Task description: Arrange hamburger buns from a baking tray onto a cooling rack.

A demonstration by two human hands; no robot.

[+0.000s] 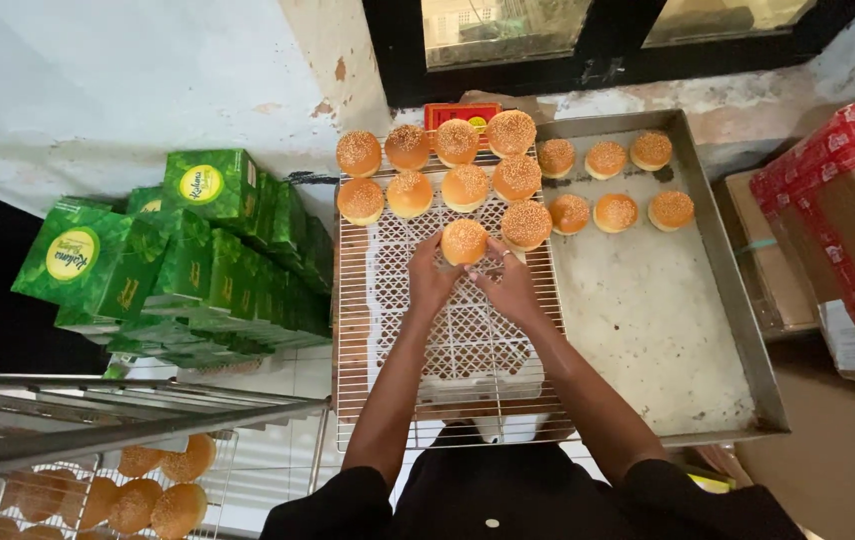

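A worn whitewashed wall with a dark-framed window (588, 40) closed off the far side of the work surface. Against it lay a wire cooling rack (418, 330), taken here as the landmark for all positions.

You held one sesame-seeded bun (465, 241) over the middle of the rack, just on your side of the buns already laid there. Your left hand (432, 277) gripped the bun's left edge with its fingers curled around it. Your right hand (510, 285) gripped the right edge in the same way, its fingers closed on the bun. Both forearms ran from the rack's near edge up to the bun.

Along the rack's far edge sat two rows of sesame buns (433, 170), each close beside the next. One more bun (527, 224) lay just to the right of the held one, near your right fingertips.

Touching the rack's right side was a metal baking tray (648, 320), with six smaller buns (608, 182) in two rows at its far end. A red packet (461, 111) showed behind the rack's far edge.

Left of the rack stood a stack of green cartons (188, 250). Below them, a wheeled rack shelf (98, 490) held further buns. Right of the tray stood a cardboard box with red tape (848, 230).
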